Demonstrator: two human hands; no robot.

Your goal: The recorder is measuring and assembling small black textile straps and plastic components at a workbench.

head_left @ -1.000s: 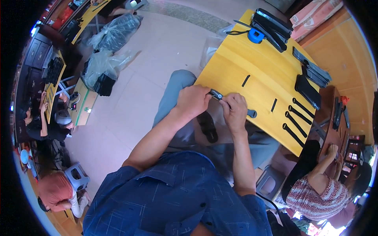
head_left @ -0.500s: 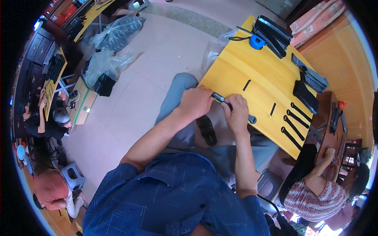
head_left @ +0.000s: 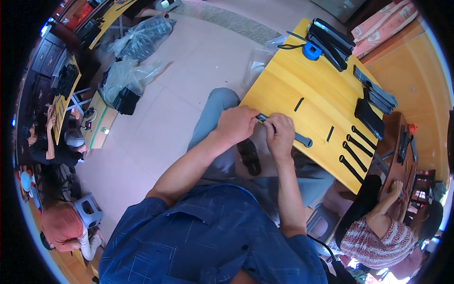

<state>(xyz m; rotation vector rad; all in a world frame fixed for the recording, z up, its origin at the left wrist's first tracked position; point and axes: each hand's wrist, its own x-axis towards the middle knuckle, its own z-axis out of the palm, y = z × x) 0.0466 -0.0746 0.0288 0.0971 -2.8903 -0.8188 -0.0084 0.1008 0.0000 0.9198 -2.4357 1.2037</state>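
Observation:
At the near-left edge of the yellow table, my two closed hands hold a dark strap (head_left: 303,139) between them. The fingers of my left hand (head_left: 238,124) are curled round one end. My right hand (head_left: 281,135) pinches it just beside, thumb on top. A short stretch shows between the hands, and a rounded tail lies past my right hand on the tabletop. My fingers hide the rest. Two short black strips (head_left: 299,104) lie farther in on the table. Several black straps with looped ends (head_left: 351,168) lie in a row at its right.
The yellow table (head_left: 279,85) carries a blue tape measure (head_left: 311,50), a pile of black cases (head_left: 329,40) and stacked dark pieces (head_left: 379,96). Clear plastic bags (head_left: 132,75) lie on the floor at left. A person in a patterned top (head_left: 378,232) sits at right; others work at left.
My right hand has shifted slightly left, closer to my left hand. More of the strap's tail now shows beyond it.

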